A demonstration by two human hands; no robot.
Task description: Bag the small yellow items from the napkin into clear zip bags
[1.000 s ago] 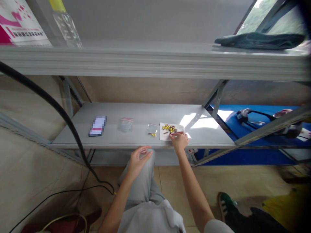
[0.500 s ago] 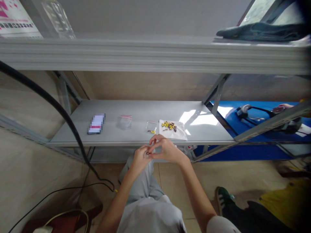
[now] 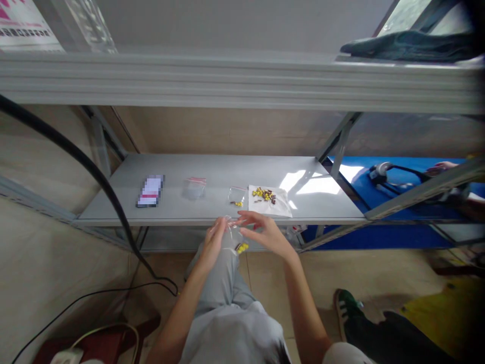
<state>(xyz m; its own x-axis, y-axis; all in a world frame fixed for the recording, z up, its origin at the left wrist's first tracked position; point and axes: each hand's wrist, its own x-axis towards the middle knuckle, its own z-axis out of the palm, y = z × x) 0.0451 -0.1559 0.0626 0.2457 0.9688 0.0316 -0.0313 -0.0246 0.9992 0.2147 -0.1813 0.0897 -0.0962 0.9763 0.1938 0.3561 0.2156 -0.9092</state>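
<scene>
My left hand (image 3: 214, 240) pinches a small clear zip bag (image 3: 232, 233) by its upper left part, just in front of the shelf edge. Yellow and brown pieces (image 3: 241, 247) lie at the bottom of this bag. From the other side, my right hand (image 3: 262, 233) has its fingertips at the bag's reddish top strip, thumb below and fingers above. A second filled zip bag (image 3: 237, 196) lies flat on the shelf beyond my hands. Beside it, a white sheet (image 3: 281, 206) carries a loose pile of yellow and brown pieces (image 3: 265, 194).
On the grey shelf (image 3: 174, 213) are a stack of clear zip bags (image 3: 195, 188) and a phone (image 3: 150, 191). An upper shelf edge (image 3: 235, 81) crosses above. A black cable (image 3: 98, 174) hangs at left. Another person's shoe (image 3: 346, 308) is at lower right.
The zip bag with yellow and brown pieces now shows hanging between my hands, where it was mostly hidden. My right hand has moved slightly away from my left, and its fingers have shifted.
</scene>
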